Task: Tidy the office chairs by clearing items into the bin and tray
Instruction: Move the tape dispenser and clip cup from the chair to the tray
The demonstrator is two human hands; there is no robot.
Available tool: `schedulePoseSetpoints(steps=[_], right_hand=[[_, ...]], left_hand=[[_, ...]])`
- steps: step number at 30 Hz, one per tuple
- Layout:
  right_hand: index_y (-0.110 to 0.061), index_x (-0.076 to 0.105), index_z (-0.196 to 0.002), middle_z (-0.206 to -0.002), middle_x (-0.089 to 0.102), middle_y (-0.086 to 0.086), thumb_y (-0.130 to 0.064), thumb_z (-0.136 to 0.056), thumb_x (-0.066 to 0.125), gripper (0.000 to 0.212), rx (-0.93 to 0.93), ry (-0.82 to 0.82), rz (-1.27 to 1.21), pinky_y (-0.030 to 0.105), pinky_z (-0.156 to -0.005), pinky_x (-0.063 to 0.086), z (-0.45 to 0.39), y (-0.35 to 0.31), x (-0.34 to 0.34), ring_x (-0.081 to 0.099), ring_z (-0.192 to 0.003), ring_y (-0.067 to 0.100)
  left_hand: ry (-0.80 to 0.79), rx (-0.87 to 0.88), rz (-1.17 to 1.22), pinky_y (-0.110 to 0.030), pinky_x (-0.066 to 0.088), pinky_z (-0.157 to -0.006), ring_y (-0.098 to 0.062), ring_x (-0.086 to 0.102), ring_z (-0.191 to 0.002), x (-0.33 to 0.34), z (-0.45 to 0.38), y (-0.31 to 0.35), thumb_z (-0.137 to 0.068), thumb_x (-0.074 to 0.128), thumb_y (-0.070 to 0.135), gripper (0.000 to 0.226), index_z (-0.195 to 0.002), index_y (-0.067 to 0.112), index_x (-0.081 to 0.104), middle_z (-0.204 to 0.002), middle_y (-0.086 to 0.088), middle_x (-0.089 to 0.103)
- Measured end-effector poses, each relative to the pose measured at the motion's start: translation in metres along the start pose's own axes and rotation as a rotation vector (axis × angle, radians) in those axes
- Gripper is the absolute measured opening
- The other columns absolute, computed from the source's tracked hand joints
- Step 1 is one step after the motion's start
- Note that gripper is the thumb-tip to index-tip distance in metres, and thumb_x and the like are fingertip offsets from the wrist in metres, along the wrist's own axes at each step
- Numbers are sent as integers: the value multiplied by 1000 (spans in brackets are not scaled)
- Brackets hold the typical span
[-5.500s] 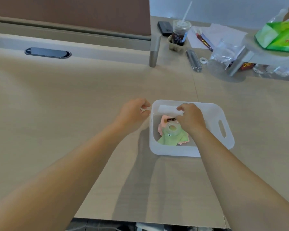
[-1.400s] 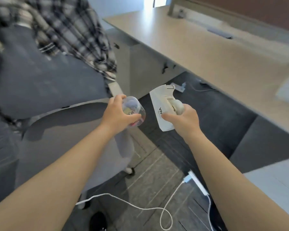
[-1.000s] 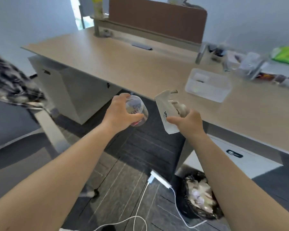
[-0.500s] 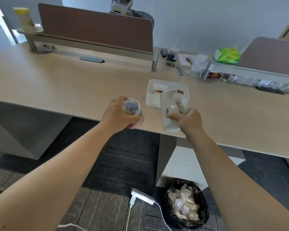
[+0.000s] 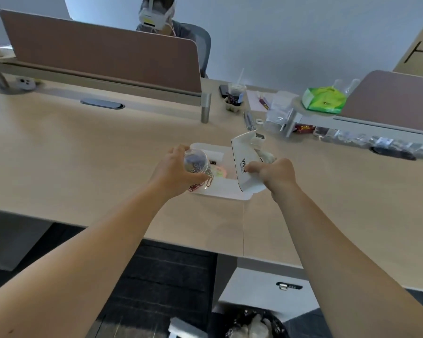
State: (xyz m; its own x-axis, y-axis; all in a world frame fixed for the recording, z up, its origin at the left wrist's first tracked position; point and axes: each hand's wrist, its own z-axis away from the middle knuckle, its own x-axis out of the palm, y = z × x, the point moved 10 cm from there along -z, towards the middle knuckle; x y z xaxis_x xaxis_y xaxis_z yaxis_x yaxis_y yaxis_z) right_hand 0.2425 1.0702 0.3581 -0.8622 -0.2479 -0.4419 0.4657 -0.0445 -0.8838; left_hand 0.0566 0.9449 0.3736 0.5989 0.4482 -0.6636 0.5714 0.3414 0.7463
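A small clear plastic jar of coloured paper clips [image 5: 196, 162] is gripped by the left hand [image 5: 173, 172], fingers curled round it, over the near-left corner of the white plastic tray [image 5: 226, 191] on the beige desk [image 5: 83, 162]. A flat white cardboard box [image 5: 245, 164] is pinched by the right hand [image 5: 276, 175] above the tray, long axis pointing away and slightly left. A black-lined bin [image 5: 254, 324] is seen below.
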Motion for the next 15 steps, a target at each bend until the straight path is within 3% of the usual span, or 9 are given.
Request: schedulePoseSetpoints(steps=[5, 8, 11, 15], right_hand=[[-6, 65, -104, -85, 58, 7, -11, -63, 71, 41, 14, -39, 28, 50, -92, 51, -52, 0, 1, 64, -97, 33], [-5, 58, -95, -71, 52, 0, -12, -61, 76, 39, 57, -61, 16, 49, -90, 52, -73, 6, 8, 63, -89, 30], [-7, 49, -92, -71, 51, -1, -15, -60, 79, 45, 83, -80, 26, 48, -89, 53, -91, 8, 21, 60, -80, 27], [-10, 47, -76, -67, 48, -3, -17, -64, 77, 33, 93, -71, 149, 44, -88, 53, -108, 7, 36, 61, -83, 27]], left_hand=[[-13, -19, 4, -23, 31, -83, -25, 45, -117, 26, -47, 13, -70, 74, 25, 74, -132, 12, 36, -137, -10, 40], [-40, -18, -3, -23, 31, -81, -22, 45, -114, 37, -68, 13, -70, 74, 24, 74, -132, 12, 36, -137, -10, 39], [-69, -21, -1, -25, 36, -74, -16, 41, -101, 41, -92, 9, -71, 74, 23, 73, -132, 12, 35, -137, -10, 37], [-107, -2, 16, -26, 34, -83, -24, 43, -116, 49, -125, -1, -69, 76, 24, 76, -132, 12, 36, -136, -10, 38]])
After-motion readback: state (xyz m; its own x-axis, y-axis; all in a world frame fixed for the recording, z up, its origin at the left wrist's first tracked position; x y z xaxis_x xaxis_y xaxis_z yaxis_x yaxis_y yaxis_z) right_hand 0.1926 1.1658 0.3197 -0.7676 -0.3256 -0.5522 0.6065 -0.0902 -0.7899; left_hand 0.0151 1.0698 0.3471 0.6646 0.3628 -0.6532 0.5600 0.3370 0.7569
